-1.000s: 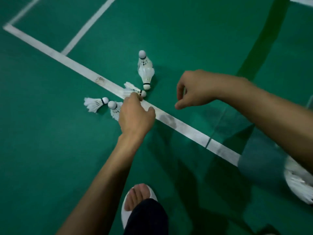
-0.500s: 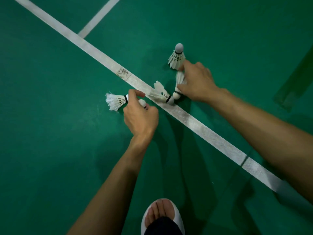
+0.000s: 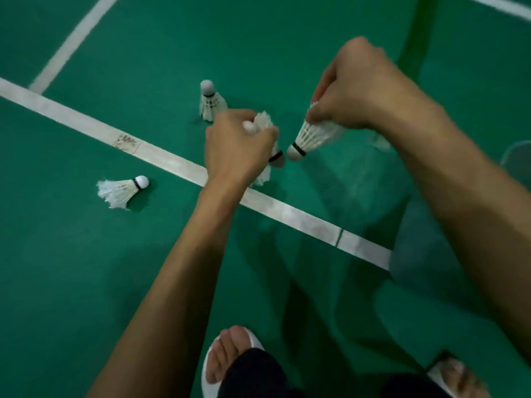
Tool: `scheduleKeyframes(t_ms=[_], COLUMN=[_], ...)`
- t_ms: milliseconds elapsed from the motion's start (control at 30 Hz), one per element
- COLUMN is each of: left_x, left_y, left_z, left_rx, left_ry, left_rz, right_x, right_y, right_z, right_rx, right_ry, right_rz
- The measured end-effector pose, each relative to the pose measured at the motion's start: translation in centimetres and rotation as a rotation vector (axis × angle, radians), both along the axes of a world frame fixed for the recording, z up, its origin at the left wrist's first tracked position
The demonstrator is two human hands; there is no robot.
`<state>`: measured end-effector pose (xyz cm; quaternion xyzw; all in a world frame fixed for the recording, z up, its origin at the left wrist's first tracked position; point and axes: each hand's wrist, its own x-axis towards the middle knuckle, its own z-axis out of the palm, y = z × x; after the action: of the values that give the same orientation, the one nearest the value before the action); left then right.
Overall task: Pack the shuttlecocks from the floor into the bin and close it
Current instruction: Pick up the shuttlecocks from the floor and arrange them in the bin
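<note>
Shuttlecocks [image 3: 311,136] gripped in left hand [image 3: 238,147], right hand [image 3: 353,90]

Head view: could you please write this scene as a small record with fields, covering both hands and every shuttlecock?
left hand: grips the held pair, apparently two shuttlecocks
right hand: pinches the single shuttlecock by its feathers, cork pointing down
standing shuttlecock: on the green floor, cork up, beyond the white line
lying shuttlecock: on its side, on the near side of the line, untouched
left to collect: two
</note>
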<state>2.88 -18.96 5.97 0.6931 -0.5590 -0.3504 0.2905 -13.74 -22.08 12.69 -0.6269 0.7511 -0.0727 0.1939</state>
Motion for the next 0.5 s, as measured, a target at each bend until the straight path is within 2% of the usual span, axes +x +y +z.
scheduleKeyframes(t_ms=[67,167,233,500], left_x=[-3.7,-8.6,-11.9,-26.1], left_y=[0.9,2.6,4.1,10.9], left_z=[3.0,6.3,7.7,8.7], left_rx=[-0.12,-0.166,-0.201,-0.159], left_ry=[0.102,0.243,0.267,0.237], left_rz=[-0.177,-0.466,-0.603,-0.875], right_x=[-3.6,-8.9,-12.3,-25.3], right_y=[2.1,6.9,10.5,24.5], right_z=[2.7,5.7,6.9,7.4], right_rx=[-0.075,-0.089,-0.08,-0.003], right_ry=[-0.004,-0.008,-0.034,-0.248], right_rz=[-0.07,-0.108,-0.173,-0.648])
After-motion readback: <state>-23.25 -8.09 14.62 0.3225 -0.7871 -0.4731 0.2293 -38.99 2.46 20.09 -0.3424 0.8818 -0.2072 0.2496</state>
